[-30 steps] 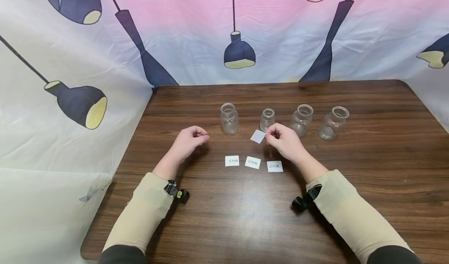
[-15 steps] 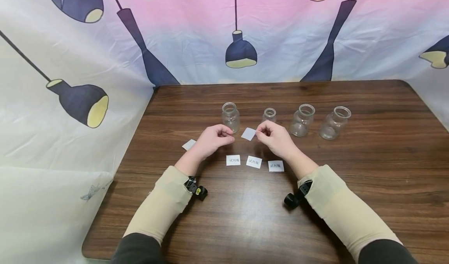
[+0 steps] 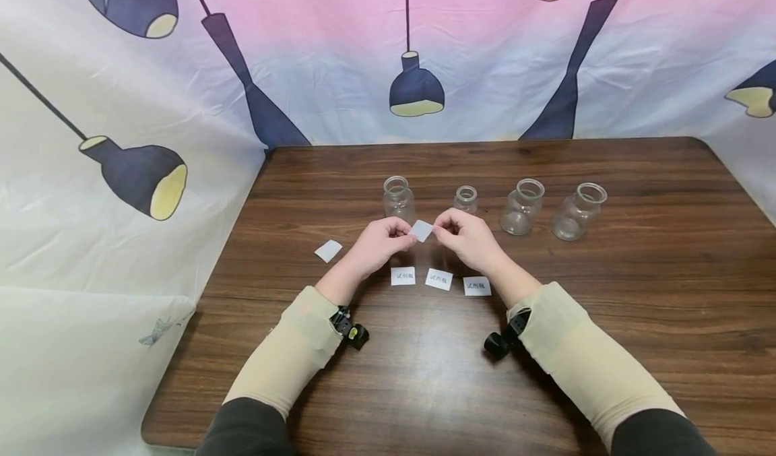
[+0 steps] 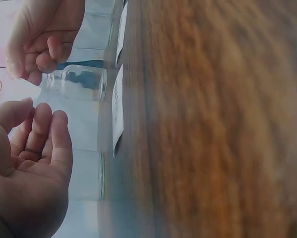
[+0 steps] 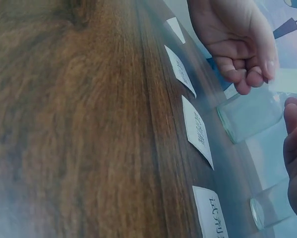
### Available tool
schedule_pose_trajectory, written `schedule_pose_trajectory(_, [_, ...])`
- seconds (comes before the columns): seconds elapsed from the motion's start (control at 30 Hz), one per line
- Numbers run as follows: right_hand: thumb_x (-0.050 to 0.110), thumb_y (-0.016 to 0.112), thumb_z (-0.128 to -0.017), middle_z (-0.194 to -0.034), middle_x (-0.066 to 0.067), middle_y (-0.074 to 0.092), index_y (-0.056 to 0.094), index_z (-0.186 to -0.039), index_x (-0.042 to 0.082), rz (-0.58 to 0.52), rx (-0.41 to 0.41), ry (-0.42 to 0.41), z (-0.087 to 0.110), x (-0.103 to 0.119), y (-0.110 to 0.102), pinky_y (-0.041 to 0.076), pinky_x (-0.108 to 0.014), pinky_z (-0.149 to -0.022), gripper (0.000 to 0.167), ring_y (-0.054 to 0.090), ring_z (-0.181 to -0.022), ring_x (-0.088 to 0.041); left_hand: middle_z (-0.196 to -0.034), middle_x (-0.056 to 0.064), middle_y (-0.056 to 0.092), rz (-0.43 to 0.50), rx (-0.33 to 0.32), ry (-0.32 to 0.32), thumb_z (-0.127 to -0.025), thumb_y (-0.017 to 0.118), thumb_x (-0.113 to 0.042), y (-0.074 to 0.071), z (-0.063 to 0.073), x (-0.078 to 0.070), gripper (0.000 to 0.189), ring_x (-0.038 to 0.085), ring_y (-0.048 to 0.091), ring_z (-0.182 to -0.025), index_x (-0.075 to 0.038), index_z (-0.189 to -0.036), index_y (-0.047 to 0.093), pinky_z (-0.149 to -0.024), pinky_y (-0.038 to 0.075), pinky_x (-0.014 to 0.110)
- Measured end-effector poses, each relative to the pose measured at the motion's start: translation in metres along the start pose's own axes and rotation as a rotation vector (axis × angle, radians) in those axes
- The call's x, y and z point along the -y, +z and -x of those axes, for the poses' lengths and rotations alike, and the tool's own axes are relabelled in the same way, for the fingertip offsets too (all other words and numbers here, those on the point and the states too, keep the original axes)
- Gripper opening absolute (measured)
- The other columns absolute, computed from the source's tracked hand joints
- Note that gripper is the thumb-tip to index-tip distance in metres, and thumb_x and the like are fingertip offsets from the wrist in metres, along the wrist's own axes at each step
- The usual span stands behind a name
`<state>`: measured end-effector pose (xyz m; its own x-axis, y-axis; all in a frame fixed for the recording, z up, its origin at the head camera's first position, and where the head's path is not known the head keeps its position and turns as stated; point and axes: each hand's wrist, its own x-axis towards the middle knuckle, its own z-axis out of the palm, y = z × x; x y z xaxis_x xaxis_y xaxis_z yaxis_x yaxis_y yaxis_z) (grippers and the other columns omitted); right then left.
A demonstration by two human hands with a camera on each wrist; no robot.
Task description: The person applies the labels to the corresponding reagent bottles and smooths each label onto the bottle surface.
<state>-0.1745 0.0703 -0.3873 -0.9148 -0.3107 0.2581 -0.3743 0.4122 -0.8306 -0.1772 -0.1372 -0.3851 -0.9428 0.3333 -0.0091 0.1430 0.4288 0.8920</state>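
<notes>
Two hands at one plain square, near side of the small jar

And here the plain square [image 3: 421, 230] is held up off the table [image 3: 424, 388], a little left of the small jar [image 3: 466, 200] and on its near side. Its right corner is pinched between thumb and fingertips of the right hand [image 3: 469, 240], by which the small jar's base is partly hidden. The left corner is met by the fingertips of the left hand [image 3: 372, 244]; whether a full pinch is made there cannot be told.

So the step in hand, it is judged, is a two-handed hold or handover of the square. What is called for next, on this reading, is a sure grip at the left corner before the right one is loosened; a thin piece like this could easily be creased or dropped.

Around the small jar: a tall jar [image 3: 398, 203] is seen to its left, a broad jar [image 3: 517, 217] and an end jar [image 3: 568, 225] to its right, all untouched. On its near side, nearer than the square, a left card [image 3: 403, 276], a middle card [image 3: 439, 279] and a right card [image 3: 477, 286] are laid out, writing uppermost. Well to its left, a white slip [image 3: 329, 250] is left unheld.
</notes>
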Motion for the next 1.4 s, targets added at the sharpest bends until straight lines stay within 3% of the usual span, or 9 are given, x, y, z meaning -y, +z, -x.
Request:
schedule_pose_trajectory(0.47, [0.016,0.060,-0.090,-0.071,-0.008,0.061,0.064,-0.094,0.007,-0.086,0.008,0.082,-0.007,0.002,0.006,0.044,-0.029,-0.060,0.010,0.056,-0.065,-0.020,-0.081,0.003,0.061,-0.081,-0.035,0.001,-0.086,0.066,-0.015,-0.009,0.000,0.008,0.013,0.014,0.054,-0.074,-0.003,-0.091,0.064,-0.067,0.044,0.026])
schedule_pose_trajectory(0.73, [0.011,0.059,-0.091,-0.082,-0.016,0.067,0.065,-0.097,0.000,-0.243,0.048,0.162,-0.009,0.005,0.011,0.049,-0.028,-0.057,0.014,0.060,-0.066,-0.018,-0.081,0.002,0.060,-0.126,-0.044,0.028,-0.086,0.065,-0.015,-0.012,0.001,0.009,0.010,0.015,0.053,-0.075,-0.006,-0.089,0.063,-0.066,0.043,0.027])
schedule_pose_trajectory(1.2, [0.003,0.056,-0.091,-0.093,-0.032,0.063,0.059,-0.103,-0.012,-0.520,0.108,0.206,-0.009,0.004,0.019,0.054,-0.029,-0.062,0.019,0.064,-0.067,-0.014,-0.080,0.002,0.061,-0.139,-0.076,0.036,-0.085,0.066,-0.015,-0.014,0.003,0.010,0.010,0.016,0.054,-0.076,-0.007,-0.090,0.062,-0.068,0.043,0.028])
schedule_pose_trajectory(1.4, [-0.002,0.054,-0.091,-0.091,-0.029,0.063,0.057,-0.100,-0.017,-0.595,0.094,0.198,-0.009,0.006,0.022,0.055,-0.031,-0.068,0.018,0.065,-0.071,-0.014,-0.081,0.003,0.062,-0.097,-0.058,0.036,-0.084,0.066,-0.011,-0.015,0.005,0.011,0.009,0.016,0.055,-0.078,-0.006,-0.091,0.063,-0.068,0.045,0.028])
